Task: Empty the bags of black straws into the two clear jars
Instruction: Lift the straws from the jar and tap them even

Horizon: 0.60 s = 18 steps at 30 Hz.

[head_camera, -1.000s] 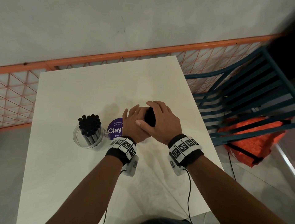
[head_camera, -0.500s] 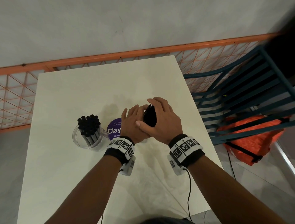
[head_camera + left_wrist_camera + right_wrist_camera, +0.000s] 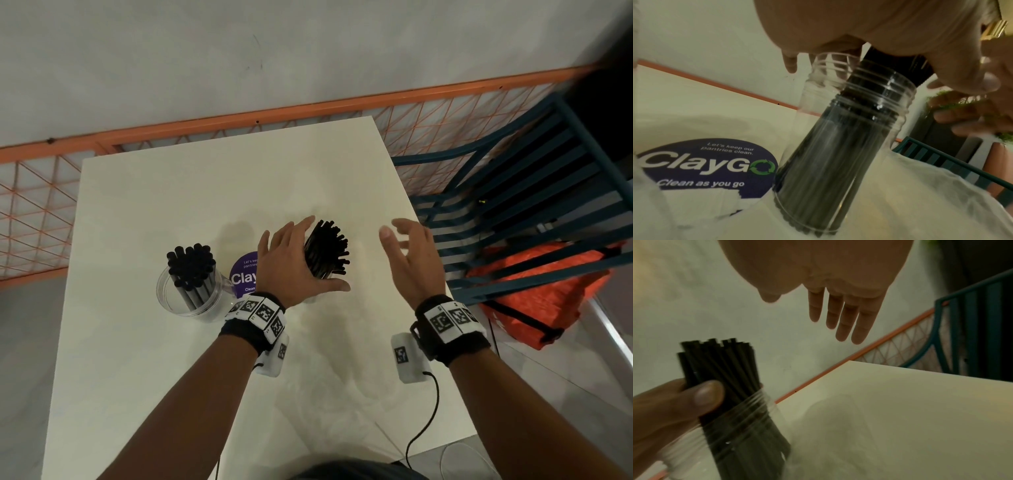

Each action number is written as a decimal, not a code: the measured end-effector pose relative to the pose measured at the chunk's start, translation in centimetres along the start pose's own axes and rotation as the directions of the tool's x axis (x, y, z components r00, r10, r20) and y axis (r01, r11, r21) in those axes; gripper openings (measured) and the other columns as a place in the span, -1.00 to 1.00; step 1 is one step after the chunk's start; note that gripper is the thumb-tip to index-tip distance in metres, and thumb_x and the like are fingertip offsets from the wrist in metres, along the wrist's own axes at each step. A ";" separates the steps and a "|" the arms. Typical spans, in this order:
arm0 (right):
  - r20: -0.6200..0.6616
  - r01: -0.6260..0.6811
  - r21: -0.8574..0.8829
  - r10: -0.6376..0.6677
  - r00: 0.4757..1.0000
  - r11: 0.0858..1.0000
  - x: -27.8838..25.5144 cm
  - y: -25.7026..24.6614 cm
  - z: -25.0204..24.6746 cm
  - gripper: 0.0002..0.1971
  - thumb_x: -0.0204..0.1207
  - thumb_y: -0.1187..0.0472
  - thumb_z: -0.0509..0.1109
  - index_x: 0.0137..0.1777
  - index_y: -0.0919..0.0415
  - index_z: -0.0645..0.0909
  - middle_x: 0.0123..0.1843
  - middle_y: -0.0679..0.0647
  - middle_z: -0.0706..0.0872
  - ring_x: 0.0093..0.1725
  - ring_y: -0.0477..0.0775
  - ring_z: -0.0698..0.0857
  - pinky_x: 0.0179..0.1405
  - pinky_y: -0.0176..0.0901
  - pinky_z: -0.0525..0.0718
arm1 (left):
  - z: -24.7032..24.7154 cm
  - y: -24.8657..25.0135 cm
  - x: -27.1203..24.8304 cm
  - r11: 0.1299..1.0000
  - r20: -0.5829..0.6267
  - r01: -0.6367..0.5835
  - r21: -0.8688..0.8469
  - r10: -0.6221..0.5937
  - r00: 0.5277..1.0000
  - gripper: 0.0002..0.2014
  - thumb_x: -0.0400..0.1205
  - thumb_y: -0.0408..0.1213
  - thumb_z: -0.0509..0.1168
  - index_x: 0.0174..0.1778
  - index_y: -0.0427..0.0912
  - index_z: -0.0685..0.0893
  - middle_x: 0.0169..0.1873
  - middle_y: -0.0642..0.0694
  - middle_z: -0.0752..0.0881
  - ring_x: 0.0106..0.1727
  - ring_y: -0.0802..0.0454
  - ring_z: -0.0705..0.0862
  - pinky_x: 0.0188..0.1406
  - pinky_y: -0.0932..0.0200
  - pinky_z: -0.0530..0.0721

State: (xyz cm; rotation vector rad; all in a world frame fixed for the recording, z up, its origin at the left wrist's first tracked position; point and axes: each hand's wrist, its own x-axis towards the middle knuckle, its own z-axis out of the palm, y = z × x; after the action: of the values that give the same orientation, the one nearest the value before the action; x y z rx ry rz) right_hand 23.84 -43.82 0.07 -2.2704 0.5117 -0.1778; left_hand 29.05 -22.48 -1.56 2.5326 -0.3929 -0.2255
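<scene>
Two clear jars stand on the white table [image 3: 205, 394]. The left jar [image 3: 186, 301] holds a bunch of thick black straws [image 3: 191, 265]. The right jar [image 3: 849, 146] [image 3: 748, 426] is packed with thin black straws [image 3: 327, 248] [image 3: 721, 363] that fan out above its rim. My left hand [image 3: 294, 263] [image 3: 900, 29] holds this bundle just above the rim, its thumb [image 3: 705, 395] pressed against the straws. My right hand [image 3: 407, 260] [image 3: 842, 318] hovers to the right of the jar, fingers spread and holding nothing. No bag shows in any view.
A round purple ClayGo sticker [image 3: 244, 275] [image 3: 705, 165] lies on the table between the jars. A teal slatted chair [image 3: 513, 212] stands close at the right with an orange bag [image 3: 548, 294] under it. An orange mesh fence [image 3: 37, 205] runs behind the table.
Both hands were wrapped over the straw bundle. My right hand has let go and moved off to the right, open. The straws now fan out above the jar.
</scene>
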 end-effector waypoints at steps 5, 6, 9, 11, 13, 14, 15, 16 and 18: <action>0.323 -0.152 -0.419 0.304 0.896 0.895 -2.9 5.4 1.0 -0.01 0.20 -0.60 0.32 0.55 -0.05 0.28 0.54 0.05 0.41 0.32 0.16 0.63 0.26 0.21 0.63 | -1.7 -1.2 -4.2 0.943 -0.105 0.060 -0.327 -0.099 0.990 0.25 0.13 0.43 0.54 0.68 0.03 0.14 0.54 -0.01 0.49 0.51 0.04 0.50 0.47 0.01 0.50; 0.368 -0.132 -0.469 0.329 0.869 0.873 -4.1 6.2 1.7 0.10 0.14 -0.61 0.36 0.61 -0.05 0.18 0.58 0.05 0.35 0.37 0.18 0.60 0.25 0.22 0.61 | -1.8 -1.7 -5.9 0.909 -0.142 0.067 -0.411 -0.136 0.981 0.12 0.20 0.34 0.57 0.63 0.03 0.24 0.47 0.03 0.54 0.41 0.14 0.56 0.35 0.13 0.59; 0.403 -0.090 -0.510 0.330 0.854 0.855 -6.9 7.8 3.7 0.08 0.27 -0.36 0.51 0.67 -0.04 0.00 0.57 0.08 0.30 0.31 0.24 0.63 0.16 0.20 0.67 | -0.7 -3.9 -11.3 0.944 -0.212 0.059 -0.325 -0.134 0.968 -0.27 0.37 0.29 0.46 0.36 0.01 0.46 0.24 0.10 0.60 0.09 0.14 0.70 0.02 -0.01 0.76; 0.393 -0.118 -0.463 0.323 0.861 0.878 -7.9 8.6 4.3 -0.12 0.45 -0.05 0.48 0.65 -0.08 0.00 0.50 0.09 0.35 0.15 0.29 0.70 0.10 0.18 0.71 | 0.6 -5.4 -14.7 0.991 -0.038 0.000 -0.133 -0.005 0.999 -0.29 0.39 0.36 0.38 0.40 0.11 0.46 0.31 0.10 0.58 0.16 0.09 0.68 0.06 -0.09 0.75; 0.408 -0.131 -0.344 0.274 0.871 0.930 -8.7 9.0 4.4 -0.23 0.52 0.17 0.35 0.63 -0.21 0.03 0.39 0.08 0.47 0.07 0.26 0.72 0.09 0.15 0.71 | 2.2 -6.4 -17.4 0.989 0.278 -0.111 0.093 0.081 0.957 -0.08 0.33 0.56 0.26 0.61 0.32 0.24 0.55 0.05 0.45 0.44 -0.01 0.54 0.36 -0.13 0.60; 0.422 -0.115 -0.285 0.232 0.876 0.952 -9.2 8.9 4.2 -0.22 0.52 0.24 0.29 0.61 -0.31 0.02 0.32 0.06 0.51 0.03 0.22 0.72 0.06 0.11 0.70 | 3.0 -6.7 -18.4 0.971 0.399 -0.152 0.183 0.068 0.914 -0.01 0.30 0.61 0.20 0.65 0.40 0.09 0.64 0.01 0.35 0.53 -0.06 0.47 0.44 -0.13 0.52; 0.435 -0.089 -0.247 0.193 0.879 0.965 -9.7 8.6 3.8 -0.20 0.52 0.28 0.24 0.60 -0.40 0.00 0.26 0.03 0.54 -0.02 0.19 0.71 0.02 0.06 0.69 | 4.0 -6.7 -19.1 0.958 0.471 -0.165 0.236 0.035 0.882 -0.01 0.30 0.61 0.18 0.65 0.45 -0.01 0.68 -0.03 0.30 0.56 -0.10 0.43 0.46 -0.13 0.49; 0.454 -0.050 -0.227 0.151 0.878 0.973 -10.2 8.2 3.3 -0.19 0.53 0.31 0.20 0.58 -0.46 -0.01 0.21 0.02 0.54 -0.04 0.17 0.70 0.01 0.05 0.69 | 4.9 -6.6 -19.4 0.958 0.497 -0.144 0.247 0.002 0.868 -0.05 0.33 0.57 0.19 0.65 0.46 0.02 0.67 -0.05 0.31 0.54 -0.13 0.45 0.44 -0.11 0.51; 0.533 0.043 -0.181 0.061 0.844 0.983 -11.7 7.0 2.3 -0.23 0.53 0.28 0.17 0.57 -0.50 0.04 0.21 0.00 0.55 -0.04 0.13 0.69 0.07 0.10 0.70 | 6.4 -5.7 -19.3 0.986 0.450 0.023 0.167 -0.097 0.888 -0.23 0.43 0.44 0.24 0.57 0.28 0.36 0.50 -0.03 0.49 0.39 -0.07 0.57 0.29 -0.01 0.61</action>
State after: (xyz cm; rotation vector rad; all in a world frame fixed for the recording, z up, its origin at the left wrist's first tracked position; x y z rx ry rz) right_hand 11.75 -41.68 -6.22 -2.3586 0.2430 0.5272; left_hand 10.62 -14.91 -8.59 2.6334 -0.5289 -0.8591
